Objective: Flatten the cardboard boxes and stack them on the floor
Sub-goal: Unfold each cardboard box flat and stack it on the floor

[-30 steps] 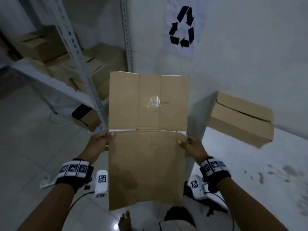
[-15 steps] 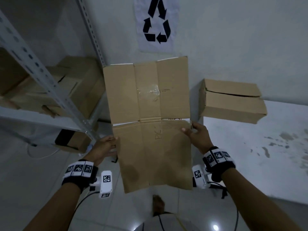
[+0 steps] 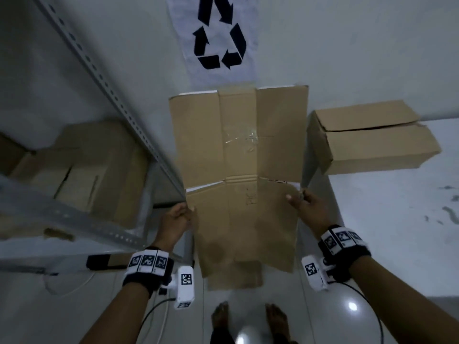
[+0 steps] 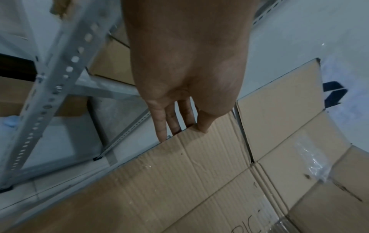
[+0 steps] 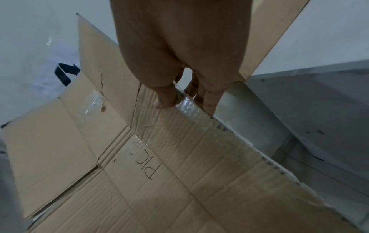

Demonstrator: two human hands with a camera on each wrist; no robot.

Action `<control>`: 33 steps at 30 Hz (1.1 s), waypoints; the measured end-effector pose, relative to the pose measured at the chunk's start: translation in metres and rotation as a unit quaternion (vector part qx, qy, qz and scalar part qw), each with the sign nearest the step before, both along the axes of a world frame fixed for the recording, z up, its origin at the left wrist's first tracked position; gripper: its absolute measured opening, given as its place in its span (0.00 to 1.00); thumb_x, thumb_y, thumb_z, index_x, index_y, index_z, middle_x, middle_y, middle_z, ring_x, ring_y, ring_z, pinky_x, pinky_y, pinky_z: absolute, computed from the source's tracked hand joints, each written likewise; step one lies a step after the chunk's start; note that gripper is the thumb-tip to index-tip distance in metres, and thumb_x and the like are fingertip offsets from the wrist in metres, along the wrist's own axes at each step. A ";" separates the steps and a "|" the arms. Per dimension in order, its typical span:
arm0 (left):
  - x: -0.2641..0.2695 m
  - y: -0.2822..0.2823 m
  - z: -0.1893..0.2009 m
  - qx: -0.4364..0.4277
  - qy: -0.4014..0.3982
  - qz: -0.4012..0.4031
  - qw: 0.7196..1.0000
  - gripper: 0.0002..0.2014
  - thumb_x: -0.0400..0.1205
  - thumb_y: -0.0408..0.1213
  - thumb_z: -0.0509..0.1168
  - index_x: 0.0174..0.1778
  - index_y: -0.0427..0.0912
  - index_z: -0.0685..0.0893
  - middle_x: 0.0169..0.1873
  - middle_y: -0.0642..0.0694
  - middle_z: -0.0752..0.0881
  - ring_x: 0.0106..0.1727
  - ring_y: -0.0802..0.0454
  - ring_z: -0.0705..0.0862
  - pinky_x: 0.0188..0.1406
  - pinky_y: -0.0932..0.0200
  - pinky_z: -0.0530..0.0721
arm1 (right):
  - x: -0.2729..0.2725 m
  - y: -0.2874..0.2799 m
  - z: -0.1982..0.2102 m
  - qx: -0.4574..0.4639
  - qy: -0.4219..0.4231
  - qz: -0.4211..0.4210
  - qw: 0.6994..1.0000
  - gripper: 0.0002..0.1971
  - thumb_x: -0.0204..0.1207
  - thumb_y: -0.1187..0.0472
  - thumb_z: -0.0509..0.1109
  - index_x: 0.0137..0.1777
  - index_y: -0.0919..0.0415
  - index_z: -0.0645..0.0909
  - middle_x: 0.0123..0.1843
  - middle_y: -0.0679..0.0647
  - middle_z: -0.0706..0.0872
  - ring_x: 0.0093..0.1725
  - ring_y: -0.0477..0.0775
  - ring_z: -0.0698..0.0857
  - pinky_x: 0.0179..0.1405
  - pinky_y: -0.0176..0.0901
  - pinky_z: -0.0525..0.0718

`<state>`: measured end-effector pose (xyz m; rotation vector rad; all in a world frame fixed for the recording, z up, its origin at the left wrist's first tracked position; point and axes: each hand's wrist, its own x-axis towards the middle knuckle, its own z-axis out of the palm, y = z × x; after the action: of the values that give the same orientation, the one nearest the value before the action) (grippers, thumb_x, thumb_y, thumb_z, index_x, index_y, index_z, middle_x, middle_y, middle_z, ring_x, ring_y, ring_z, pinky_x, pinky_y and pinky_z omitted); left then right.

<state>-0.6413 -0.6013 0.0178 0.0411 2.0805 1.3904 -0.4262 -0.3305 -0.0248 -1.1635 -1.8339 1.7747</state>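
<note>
A flattened cardboard box (image 3: pixel 238 184) is held up in the air between both hands, in front of the wall and above the tiled floor (image 3: pixel 49 314), its flaps spread out flat toward the far side and its lower flaps hanging toward the person's bare feet (image 3: pixel 219 319). The left hand (image 3: pixel 175 223) pinches the sheet's left edge, thumb on the near face and the fingers (image 4: pixel 161 124) reaching behind the cardboard. The right hand (image 3: pixel 310 209) pinches the right edge the same way, its thumb pressed on the near face close to a strip of clear tape (image 5: pixel 186 104) and the other fingers behind. Handwritten letters reading "PIC" (image 5: pixel 149 170) sit near the middle crease of the sheet, and a patch of crumpled clear tape (image 3: pixel 244 140) lies on the far flaps. On the right, a closed cardboard box (image 3: pixel 372 145) that has not been flattened rests on a white desk (image 3: pixel 397 232) against the wall. On the left stands a grey metal shelf rack (image 3: pixel 99 75) with perforated uprights, carrying more brown boxes (image 3: pixel 99 165) on its shelf. A paper sheet with a black recycling symbol (image 3: pixel 218 40) is stuck on the wall just beyond the far edge of the held cardboard. Both wrists wear black bands with coded markers and small white cameras.
</note>
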 end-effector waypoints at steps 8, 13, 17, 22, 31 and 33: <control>-0.087 0.010 -0.119 -0.013 -0.023 -0.054 0.998 0.06 0.84 0.32 0.66 0.47 0.45 0.88 0.43 0.46 0.90 0.51 0.44 0.85 0.53 0.48 0.83 | -0.058 -0.014 -0.088 -0.023 -0.085 -0.060 0.994 0.26 0.74 0.48 0.78 0.51 0.75 0.80 0.49 0.74 0.86 0.49 0.68 0.86 0.55 0.60 0.86; -0.114 -0.002 -0.241 -0.042 -0.024 -0.053 0.997 0.05 0.84 0.34 0.67 0.48 0.44 0.88 0.50 0.40 0.90 0.54 0.41 0.87 0.61 0.42 0.84 | -0.088 -0.020 -0.201 -0.035 -0.123 -0.044 0.991 0.13 0.78 0.62 0.75 0.44 0.73 0.79 0.42 0.67 0.84 0.42 0.57 0.84 0.38 0.41 0.85; -0.128 -0.013 -0.372 -0.064 -0.022 -0.048 0.997 0.05 0.83 0.35 0.68 0.51 0.43 0.89 0.48 0.42 0.90 0.53 0.42 0.88 0.60 0.44 0.85 | -0.106 -0.024 -0.333 0.000 -0.136 -0.011 0.991 0.12 0.77 0.62 0.76 0.53 0.72 0.86 0.50 0.67 0.90 0.45 0.59 0.88 0.45 0.53 0.90; -0.136 -0.019 -0.528 -0.072 -0.002 -0.075 0.995 0.12 0.82 0.36 0.70 0.57 0.33 0.87 0.47 0.39 0.88 0.46 0.47 0.85 0.53 0.48 0.85 | -0.122 -0.017 -0.494 0.045 -0.156 0.033 0.986 0.09 0.75 0.58 0.78 0.52 0.59 0.89 0.51 0.59 0.92 0.54 0.61 0.90 0.56 0.60 0.88; -0.152 -0.023 -0.719 -0.080 0.086 -0.094 0.989 0.13 0.83 0.41 0.69 0.59 0.38 0.85 0.46 0.43 0.86 0.33 0.59 0.83 0.27 0.71 0.81 | -0.144 -0.002 -0.672 0.075 -0.179 0.092 0.977 0.16 0.78 0.56 0.75 0.61 0.64 0.85 0.56 0.61 0.88 0.53 0.60 0.89 0.50 0.65 0.90; -0.159 -0.028 -0.740 -0.075 0.109 -0.102 0.986 0.13 0.83 0.41 0.69 0.59 0.37 0.86 0.47 0.40 0.87 0.36 0.54 0.83 0.26 0.71 0.79 | -0.144 0.000 -0.688 0.031 -0.165 0.104 0.980 0.17 0.79 0.55 0.74 0.64 0.62 0.83 0.59 0.59 0.88 0.52 0.54 0.88 0.47 0.58 0.91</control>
<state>-0.8008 -0.6293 -0.7217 0.3486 2.2825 1.1452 -0.5707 -0.3309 -0.7129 -1.3516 -2.2594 1.6954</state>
